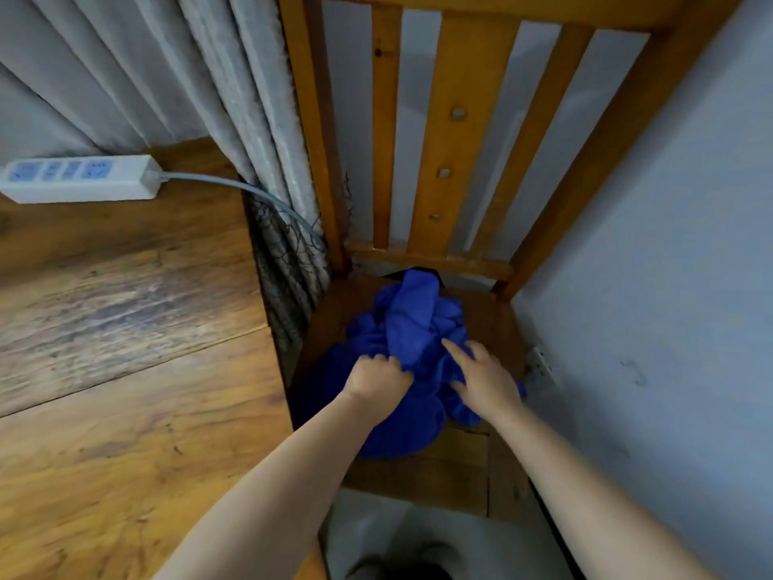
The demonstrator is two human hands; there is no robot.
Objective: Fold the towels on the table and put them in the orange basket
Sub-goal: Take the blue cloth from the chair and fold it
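A crumpled heap of blue towels point(412, 324) lies on the seat of a wooden chair point(451, 466) to the right of the table. My left hand point(376, 380) is clenched on a bunch of the blue cloth at the heap's near left side. My right hand point(485, 380) rests on the heap's right side with fingers spread and flat on the cloth. How many towels make up the heap cannot be told. No orange basket is in view.
The wooden table point(125, 370) fills the left, with a white power strip point(79, 177) at its far edge and a cable running behind grey curtains point(167, 77). The chair back point(456, 131) rises ahead. A pale wall point(669, 286) with a socket point(541, 364) closes the right.
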